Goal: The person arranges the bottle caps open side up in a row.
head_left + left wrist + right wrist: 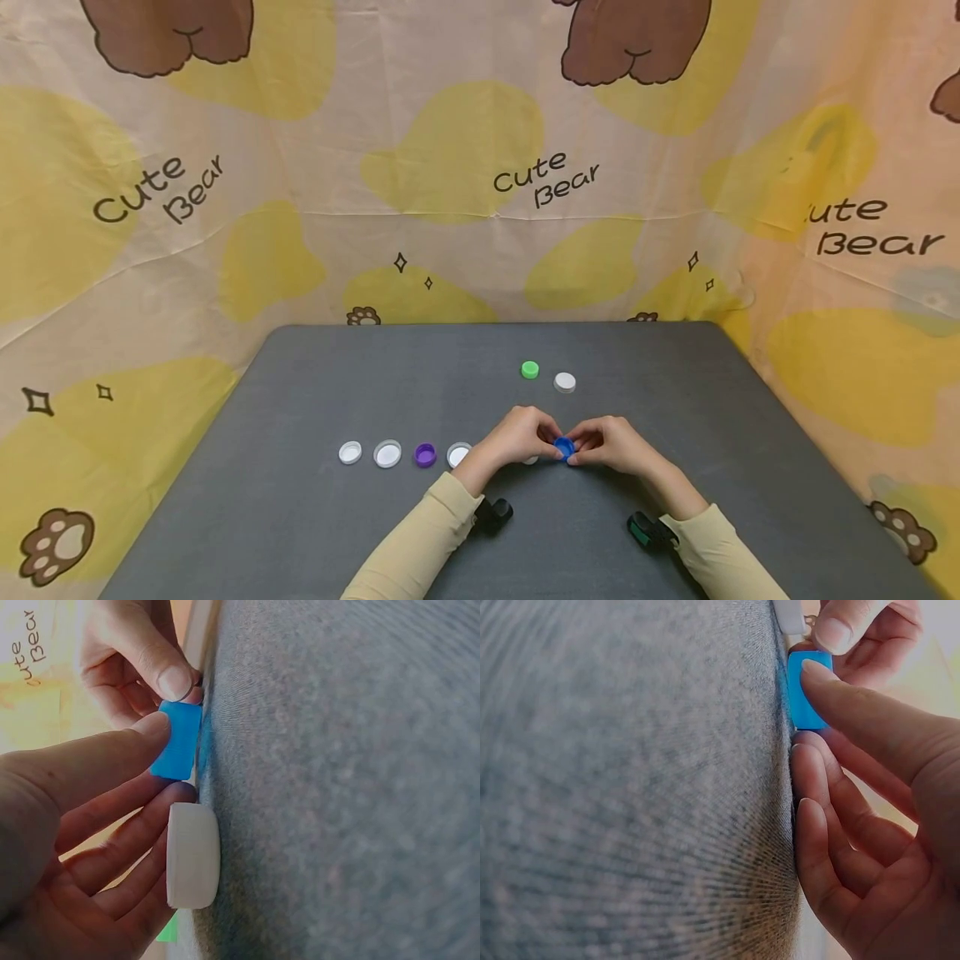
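Observation:
A blue bottle cap [564, 448] is at the table surface, its hollow side facing up in the head view. From its left side my left hand [516, 435] pinches it, the thumb lying on its side wall in the left wrist view. On the opposite side my right hand [617, 443] pinches the same cap between thumb and fingers. A white cap [193, 855] stands close beside the left hand's lower fingers; the head view shows only a sliver of it below that hand. Whether the blue cap touches the cloth cannot be told.
Left of the hands, a row holds a white cap [350, 452], a wider white cap [387, 454], a purple cap [425, 455] and another white cap [458, 454] partly behind the left wrist. Farther back lie a green cap [530, 369] and a white cap [565, 382] on the grey table [315, 533].

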A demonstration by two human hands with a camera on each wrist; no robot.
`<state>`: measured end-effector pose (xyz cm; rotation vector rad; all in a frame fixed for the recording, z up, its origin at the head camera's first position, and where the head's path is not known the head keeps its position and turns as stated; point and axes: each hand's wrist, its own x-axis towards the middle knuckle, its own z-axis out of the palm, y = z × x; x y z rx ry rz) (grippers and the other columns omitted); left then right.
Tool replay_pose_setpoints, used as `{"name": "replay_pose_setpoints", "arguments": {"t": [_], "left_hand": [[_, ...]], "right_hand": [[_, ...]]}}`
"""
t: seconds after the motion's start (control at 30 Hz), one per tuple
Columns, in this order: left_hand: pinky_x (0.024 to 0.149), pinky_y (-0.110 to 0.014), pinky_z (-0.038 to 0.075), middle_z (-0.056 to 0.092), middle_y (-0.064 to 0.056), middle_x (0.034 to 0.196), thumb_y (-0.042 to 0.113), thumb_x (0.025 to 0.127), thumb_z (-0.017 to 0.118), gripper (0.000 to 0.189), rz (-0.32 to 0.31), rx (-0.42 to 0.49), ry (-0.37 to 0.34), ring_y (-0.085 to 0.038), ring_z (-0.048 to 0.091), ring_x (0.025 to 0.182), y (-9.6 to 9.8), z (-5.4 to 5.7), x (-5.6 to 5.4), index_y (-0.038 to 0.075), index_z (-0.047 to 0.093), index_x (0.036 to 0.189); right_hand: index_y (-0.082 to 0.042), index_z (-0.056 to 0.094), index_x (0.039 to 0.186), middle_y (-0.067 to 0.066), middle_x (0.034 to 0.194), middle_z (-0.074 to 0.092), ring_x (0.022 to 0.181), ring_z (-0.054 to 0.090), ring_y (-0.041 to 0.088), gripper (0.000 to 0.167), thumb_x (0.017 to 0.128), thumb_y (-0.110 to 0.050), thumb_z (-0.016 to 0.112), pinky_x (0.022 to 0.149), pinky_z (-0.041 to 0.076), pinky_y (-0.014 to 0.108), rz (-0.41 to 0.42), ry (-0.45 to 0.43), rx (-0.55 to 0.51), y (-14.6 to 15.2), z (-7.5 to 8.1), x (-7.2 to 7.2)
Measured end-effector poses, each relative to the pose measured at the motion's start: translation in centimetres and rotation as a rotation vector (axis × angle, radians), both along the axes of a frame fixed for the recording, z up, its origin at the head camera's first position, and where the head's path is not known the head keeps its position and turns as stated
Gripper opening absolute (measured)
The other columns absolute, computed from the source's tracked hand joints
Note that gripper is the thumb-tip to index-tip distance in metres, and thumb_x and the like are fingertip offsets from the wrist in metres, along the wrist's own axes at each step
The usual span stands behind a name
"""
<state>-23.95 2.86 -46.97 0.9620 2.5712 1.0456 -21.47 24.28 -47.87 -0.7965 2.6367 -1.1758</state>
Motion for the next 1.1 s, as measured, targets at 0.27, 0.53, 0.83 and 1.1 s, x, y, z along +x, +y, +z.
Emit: {"name": "replay_pose_setpoints", "arguments": {"t": [0.27,0.53,0.83,1.1], "left_hand": [[0.064,-0.014,0.047,0.073,0.007,0.081,0.021,0.075,0.081,0.020,0.006,-0.011,-0.033,0.005,0.061,0.070,-0.19,-0.02,-0.03,0.014,0.076,0.094],[0.063,-0.013,0.046,0.073,0.007,0.081,0.017,0.075,0.080,0.020,-0.003,-0.021,-0.030,0.006,0.060,0.068,-0.29,-0.07,-0.11,0.015,0.076,0.095],[0.064,-0.014,0.047,0.073,0.007,0.082,0.016,0.074,0.081,0.022,-0.007,-0.015,-0.042,0.005,0.060,0.069,-0.42,0.03,-0.04,0.016,0.077,0.095],[0.064,-0.014,0.046,0.073,0.007,0.082,0.017,0.074,0.081,0.022,0.000,-0.029,-0.034,0.005,0.060,0.070,-0.43,0.31,0.07,0.016,0.077,0.095]], "right_hand": [[-0.007,0.071,0.101,0.001,0.083,0.071,0.071,0.063,0.003,0.026,0.080,-0.023,0.076,0.064,0.052,0.021,0.004,-0.016,0.006,-0.14,0.10,-0.03],[-0.010,0.071,0.101,-0.001,0.084,0.071,0.071,0.063,0.004,0.025,0.080,-0.024,0.076,0.065,0.052,0.021,0.002,-0.040,0.012,-0.14,0.05,0.00],[-0.010,0.071,0.101,-0.001,0.085,0.071,0.072,0.064,0.005,0.024,0.081,-0.023,0.075,0.066,0.053,0.022,0.017,-0.040,0.006,-0.10,0.11,0.03],[-0.010,0.071,0.102,0.001,0.087,0.071,0.073,0.065,0.005,0.025,0.081,-0.021,0.076,0.066,0.053,0.021,0.017,-0.044,-0.001,-0.06,0.32,0.06]]}}
